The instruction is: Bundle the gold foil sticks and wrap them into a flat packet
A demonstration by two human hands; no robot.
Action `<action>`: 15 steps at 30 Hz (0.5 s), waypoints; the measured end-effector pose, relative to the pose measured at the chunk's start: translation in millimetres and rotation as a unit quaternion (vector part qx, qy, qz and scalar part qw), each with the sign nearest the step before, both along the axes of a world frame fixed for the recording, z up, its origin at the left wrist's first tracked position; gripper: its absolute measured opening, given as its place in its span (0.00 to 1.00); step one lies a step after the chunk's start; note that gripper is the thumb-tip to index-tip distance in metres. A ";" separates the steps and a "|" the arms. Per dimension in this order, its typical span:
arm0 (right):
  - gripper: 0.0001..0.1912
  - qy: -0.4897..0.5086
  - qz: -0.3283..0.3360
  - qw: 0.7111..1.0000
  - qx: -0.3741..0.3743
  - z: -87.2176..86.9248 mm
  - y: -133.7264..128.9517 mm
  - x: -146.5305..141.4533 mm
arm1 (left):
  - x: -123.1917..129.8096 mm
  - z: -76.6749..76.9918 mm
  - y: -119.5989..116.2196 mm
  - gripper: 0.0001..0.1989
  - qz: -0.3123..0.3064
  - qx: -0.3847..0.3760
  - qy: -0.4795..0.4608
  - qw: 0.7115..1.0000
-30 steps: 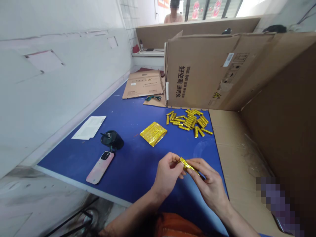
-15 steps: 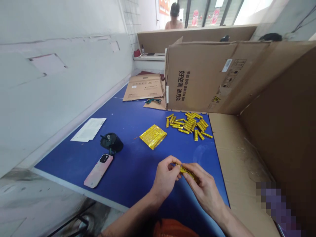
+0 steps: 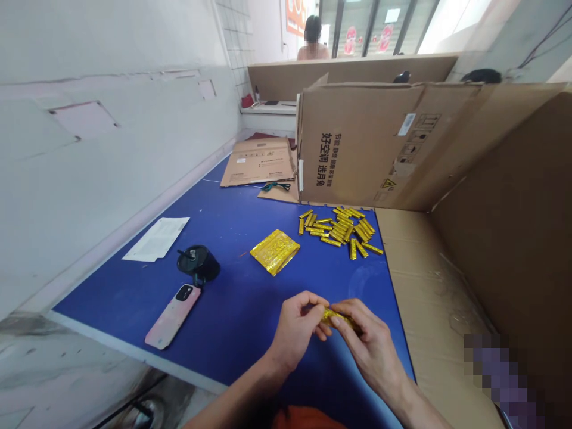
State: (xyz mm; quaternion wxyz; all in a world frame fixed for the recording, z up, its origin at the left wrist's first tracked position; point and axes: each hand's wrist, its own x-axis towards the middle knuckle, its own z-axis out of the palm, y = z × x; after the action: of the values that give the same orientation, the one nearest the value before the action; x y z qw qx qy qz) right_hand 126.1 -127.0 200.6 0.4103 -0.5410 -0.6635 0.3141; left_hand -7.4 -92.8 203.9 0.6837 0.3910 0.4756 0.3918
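Observation:
Both hands hold one narrow folded gold foil strip point(image 3: 328, 314) above the near part of the blue table. My left hand point(image 3: 295, 329) pinches its left end between thumb and fingers. Over the right part closes my right hand point(image 3: 370, 339), its thumb along the near side, so much of the strip is hidden. Ahead and to the left lies a flat gold foil sheet or small stack of sheets point(image 3: 274, 252), apart from both hands. Beyond my right hand, several folded gold foil strips point(image 3: 342, 227) lie in a loose pile.
A dark lidded cup point(image 3: 199, 263), a pink phone point(image 3: 173, 316) and white paper point(image 3: 157, 239) are on the left of the blue table point(image 3: 223, 220). Large cardboard point(image 3: 357, 143) walls the back and right. Flat cardboard point(image 3: 259, 161) lies farther back. A person point(image 3: 313, 42) is behind.
The view has shifted slightly. My right thumb now lies more across the strip, and my left fingertips have shifted a little at its end. Both hands keep hold.

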 end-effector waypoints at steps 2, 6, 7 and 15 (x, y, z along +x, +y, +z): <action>0.07 -0.003 0.000 1.000 0.000 0.6 0.3 1.1 | -0.3 0.6 -0.5 0.11 -0.009 0.009 0.002 1.000; 0.08 0.021 -0.007 1.000 0.006 0.8 0.1 1.9 | -1.5 -0.5 -1.9 0.13 -0.027 0.034 0.002 0.999; 0.08 0.031 -0.013 0.999 0.012 0.6 0.0 2.2 | -1.8 -0.8 -2.2 0.13 -0.028 0.042 -0.005 0.999; 0.08 0.072 -0.022 0.996 0.054 -0.7 -2.5 4.3 | -0.3 1.4 -3.6 0.06 -0.019 0.086 -0.027 0.996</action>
State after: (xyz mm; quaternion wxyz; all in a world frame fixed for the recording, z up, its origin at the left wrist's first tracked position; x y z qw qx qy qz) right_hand 130.4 -129.6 199.9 0.4922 -0.5090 -0.6361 0.3067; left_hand -7.7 -96.4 205.3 0.6674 0.4470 0.4137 0.4284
